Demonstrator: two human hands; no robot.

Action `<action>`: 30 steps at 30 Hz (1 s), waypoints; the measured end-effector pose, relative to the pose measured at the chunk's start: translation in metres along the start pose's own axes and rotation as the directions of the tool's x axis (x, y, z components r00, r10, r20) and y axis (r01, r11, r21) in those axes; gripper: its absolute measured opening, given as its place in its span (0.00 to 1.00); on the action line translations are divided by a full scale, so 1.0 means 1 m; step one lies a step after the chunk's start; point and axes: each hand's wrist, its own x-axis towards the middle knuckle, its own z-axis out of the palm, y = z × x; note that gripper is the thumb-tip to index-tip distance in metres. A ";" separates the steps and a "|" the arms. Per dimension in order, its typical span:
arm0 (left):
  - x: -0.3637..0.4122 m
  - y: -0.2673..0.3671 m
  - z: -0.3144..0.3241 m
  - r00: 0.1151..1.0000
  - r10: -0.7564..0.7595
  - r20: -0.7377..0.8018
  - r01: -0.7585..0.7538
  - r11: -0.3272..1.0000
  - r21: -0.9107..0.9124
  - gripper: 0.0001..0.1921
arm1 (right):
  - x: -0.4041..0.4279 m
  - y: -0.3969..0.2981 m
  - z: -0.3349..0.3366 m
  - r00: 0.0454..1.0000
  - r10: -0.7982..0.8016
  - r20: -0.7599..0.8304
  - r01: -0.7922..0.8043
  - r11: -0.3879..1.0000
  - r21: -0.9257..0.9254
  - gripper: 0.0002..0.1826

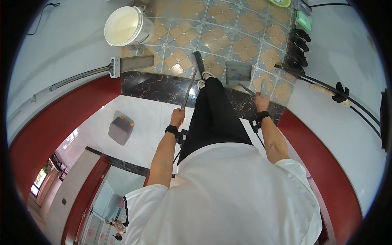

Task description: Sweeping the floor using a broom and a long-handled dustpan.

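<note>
My left hand (pixel 177 118) is closed around the metal handle of a broom (pixel 199 62), whose dark bristles touch the tiled floor just beyond my feet. My right hand (pixel 262 103) grips the pole of a long-handled dustpan, with a pale grey handle end (pixel 263 88) standing above the fist. The grey dustpan (pixel 239 69) lies on the tiles to the right of the broom head; a small blue bit and some dark specks show in it. Both wrists wear black straps with small devices.
A white bucket (pixel 144 30) and a flat mop (pixel 137 62) stand at the left wall. Black shoes (pixel 299 44) line the right wall, near leaning poles (pixel 321 82). A dark stone threshold (pixel 153 87) crosses the doorway. Behind lie a grey stool (pixel 121 130) and a distant person (pixel 118 227).
</note>
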 end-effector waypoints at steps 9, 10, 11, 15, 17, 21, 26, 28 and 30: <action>-0.074 -0.015 -0.092 0.998 0.035 -0.047 -0.040 0.993 -0.115 0.10 | 0.000 -0.007 0.009 0.998 0.055 -0.037 -0.058 0.995 -0.083 0.13; -0.091 -0.011 -0.114 0.993 0.075 -0.093 -0.088 0.986 -0.144 0.11 | -0.003 -0.005 0.005 0.997 0.045 -0.069 -0.053 0.991 -0.120 0.14; -0.108 -0.004 -0.135 0.991 0.066 -0.113 -0.084 0.984 -0.160 0.11 | -0.006 -0.002 0.001 0.997 0.043 -0.060 -0.050 0.992 -0.117 0.14; -0.141 0.004 -0.169 0.999 0.030 -0.027 -0.033 0.995 -0.090 0.12 | 0.012 0.036 -0.006 0.980 0.166 0.106 -0.156 0.983 -0.096 0.15; -0.135 0.006 -0.155 0.997 0.074 0.031 -0.069 0.988 -0.137 0.12 | 0.019 0.074 -0.003 0.998 0.051 0.024 -0.050 0.998 -0.022 0.14; -0.129 -0.013 -0.123 0.981 0.183 0.068 -0.147 0.920 -0.362 0.14 | 0.011 0.057 -0.009 0.991 -0.018 0.133 0.011 0.998 0.054 0.11; -0.123 -0.003 -0.100 0.945 0.322 0.050 -0.280 0.881 -0.381 0.16 | 0.020 0.089 -0.030 0.967 -0.125 0.221 0.104 0.989 0.105 0.14; -0.127 -0.007 -0.106 0.927 0.374 0.011 -0.340 0.853 -0.396 0.16 | 0.010 0.064 -0.033 0.970 0.099 0.223 -0.127 0.985 0.116 0.15; -0.126 -0.002 -0.110 0.898 0.440 -0.018 -0.414 0.832 -0.370 0.16 | 0.007 0.069 -0.045 0.953 0.116 0.279 -0.194 0.942 0.272 0.18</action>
